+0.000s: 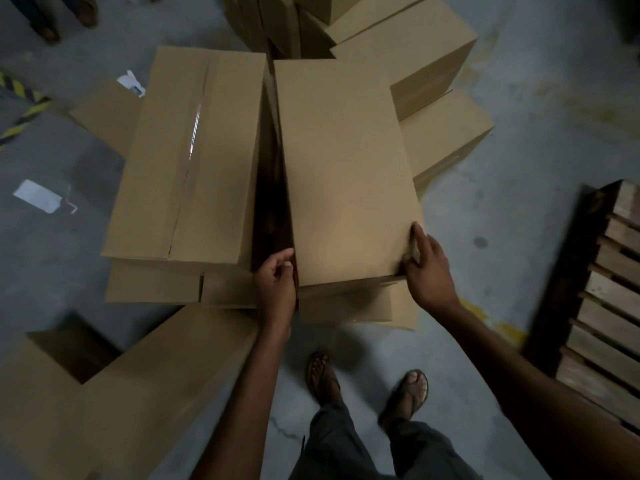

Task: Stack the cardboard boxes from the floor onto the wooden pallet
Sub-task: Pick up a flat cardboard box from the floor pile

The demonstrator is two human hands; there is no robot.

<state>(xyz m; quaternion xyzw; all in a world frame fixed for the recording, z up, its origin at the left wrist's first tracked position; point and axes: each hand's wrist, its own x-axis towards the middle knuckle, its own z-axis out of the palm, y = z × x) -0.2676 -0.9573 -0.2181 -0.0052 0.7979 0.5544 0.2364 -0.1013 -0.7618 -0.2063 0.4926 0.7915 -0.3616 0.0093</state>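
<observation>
The likeliest trouble is the long plain-topped box (346, 168) tipping away as it comes up. Both holds are at its near end only, so the far end would hang unsupported and could sag or twist out of the fingers. The left grip (277, 282), a bare hand, has its fingers curled round the near left corner and reaching into the narrow dark gap beside the taped box (187, 161). A sideways shift there could pinch them. The right grip (427, 263) is closed on the near right corner, fingers laid up the side edge and thumb at the front. The box rests on a lower box (343, 304), which might drag forward with it and drop toward the sandalled feet (320, 375) just below. The wooden pallet (606, 296) lies on the floor (502, 220) well apart to the right and looks bare in the part shown, so I judge the carry needs a turn. Loose slips of paper (36, 195) lie to the left. As for contents, the held box is closed and shows nothing inside. The taped box is sealed along its seam with clear tape. An open box (145, 382) at the lower left shows only a dark cavity, too dim to tell what it holds. More closed boxes (408, 46) sit stacked behind.
</observation>
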